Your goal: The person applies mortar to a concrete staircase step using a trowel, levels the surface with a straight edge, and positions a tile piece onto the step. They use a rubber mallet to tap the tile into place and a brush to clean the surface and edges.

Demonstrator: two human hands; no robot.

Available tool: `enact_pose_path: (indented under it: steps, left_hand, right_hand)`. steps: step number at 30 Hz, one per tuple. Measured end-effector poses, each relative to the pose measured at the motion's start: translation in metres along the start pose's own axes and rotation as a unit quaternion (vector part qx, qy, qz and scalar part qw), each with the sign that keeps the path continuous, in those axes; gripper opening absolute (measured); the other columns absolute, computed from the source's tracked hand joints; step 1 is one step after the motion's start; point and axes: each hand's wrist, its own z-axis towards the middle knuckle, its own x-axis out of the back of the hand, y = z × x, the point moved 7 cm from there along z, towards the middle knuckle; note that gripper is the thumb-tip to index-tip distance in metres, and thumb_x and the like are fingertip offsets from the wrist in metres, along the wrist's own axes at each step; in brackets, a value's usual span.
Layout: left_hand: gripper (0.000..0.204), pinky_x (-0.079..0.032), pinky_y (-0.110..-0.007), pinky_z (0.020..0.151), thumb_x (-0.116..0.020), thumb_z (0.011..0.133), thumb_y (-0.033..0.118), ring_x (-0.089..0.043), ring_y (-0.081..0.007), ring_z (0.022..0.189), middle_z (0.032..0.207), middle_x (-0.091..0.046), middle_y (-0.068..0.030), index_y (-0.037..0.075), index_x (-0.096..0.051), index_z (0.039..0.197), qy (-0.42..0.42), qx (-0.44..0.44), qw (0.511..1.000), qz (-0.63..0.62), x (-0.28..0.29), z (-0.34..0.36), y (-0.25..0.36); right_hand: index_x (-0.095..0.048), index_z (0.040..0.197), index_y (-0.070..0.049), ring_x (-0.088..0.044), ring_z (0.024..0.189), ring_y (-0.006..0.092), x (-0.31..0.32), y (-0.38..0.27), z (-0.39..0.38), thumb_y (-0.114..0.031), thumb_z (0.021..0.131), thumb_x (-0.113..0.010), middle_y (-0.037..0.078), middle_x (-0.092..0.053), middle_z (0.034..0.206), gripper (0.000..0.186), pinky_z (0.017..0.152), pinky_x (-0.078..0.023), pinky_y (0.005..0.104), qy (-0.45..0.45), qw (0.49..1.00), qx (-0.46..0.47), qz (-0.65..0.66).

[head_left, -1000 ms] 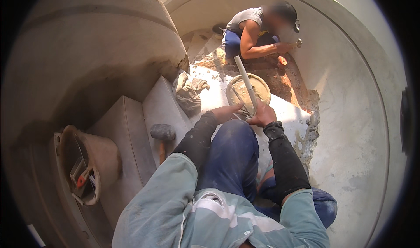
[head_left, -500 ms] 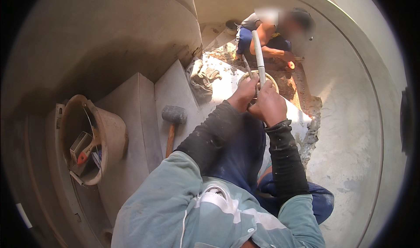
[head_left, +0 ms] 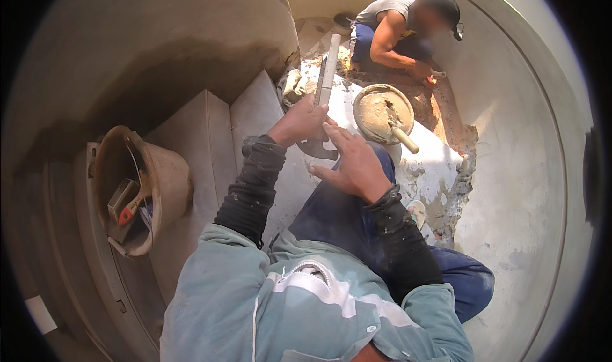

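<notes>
My left hand is wrapped round a long tool of a kind I cannot make out. It has a grey tube-like shaft, a darker thin bar alongside and a dark curved end below the fist. My right hand is open, fingers stretched, the fingertips close to the left hand and the tool. Whether they touch it I cannot tell. Just beyond my right hand stands a round tub of wet grey-brown mortar, with a pale handle sticking out over its rim.
On the left, a dirty bucket holds a brush with a red-tipped handle and other tools. A co-worker squats at the far end by broken-up ground. Grey slabs line the left; a curved wall encloses the right.
The tool and my left hand have shifted left. My right hand has let go of the tube and spread its fingers. The mortar tub has come into full view.
</notes>
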Motion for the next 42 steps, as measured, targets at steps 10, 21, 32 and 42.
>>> enact_pose_path:
  steps: [10,21,32,42]
  left_hand:
    - [0.046,-0.055,-0.038,0.06,-0.066,0.095,0.039,-0.069,-0.0223,0.061,0.072,-0.067,-0.0139,-0.006,-0.059,0.104,0.126,0.126,0.905,0.386,0.12,0.022,-0.059]
    - [0.036,-0.056,-0.044,0.064,-0.063,0.094,0.029,-0.071,-0.029,0.064,0.08,-0.071,-0.0184,-0.006,-0.065,0.104,0.109,0.167,0.907,0.372,0.156,0.048,-0.135]
    - [0.043,-0.051,-0.051,0.09,-0.055,0.098,0.033,-0.067,-0.044,0.105,0.106,-0.067,-0.0315,-0.005,-0.058,0.119,0.12,0.125,0.86,0.479,0.168,0.052,-0.159]
    - [0.051,-0.046,-0.051,0.101,-0.058,0.099,0.033,-0.059,-0.0474,0.117,0.122,-0.061,-0.0334,-0.006,-0.049,0.13,0.134,0.206,0.846,0.474,0.174,0.047,-0.176]
  right_hand:
    - [-0.059,0.127,0.001,-0.06,0.109,0.031,0.024,0.073,-0.054,-0.015,0.078,-0.081,0.018,-0.054,0.131,0.055,0.092,-0.053,0.0377,0.091,0.971,-0.153,0.161]
    - [-0.062,0.12,0.001,-0.062,0.099,0.0266,0.043,0.127,-0.068,-0.011,0.079,-0.08,0.016,-0.058,0.123,0.046,0.081,-0.055,0.0344,0.163,0.957,-0.182,0.157]
    - [-0.063,0.123,-0.001,-0.066,0.091,0.027,0.046,0.179,-0.085,-0.013,0.079,-0.079,0.017,-0.06,0.123,0.048,0.081,-0.055,0.0364,0.185,0.941,-0.242,0.144]
    - [-0.063,0.124,-0.001,-0.064,0.087,0.0255,0.038,0.227,-0.108,-0.019,0.08,-0.079,0.017,-0.059,0.119,0.05,0.081,-0.054,0.0375,0.183,0.929,-0.3,0.119]
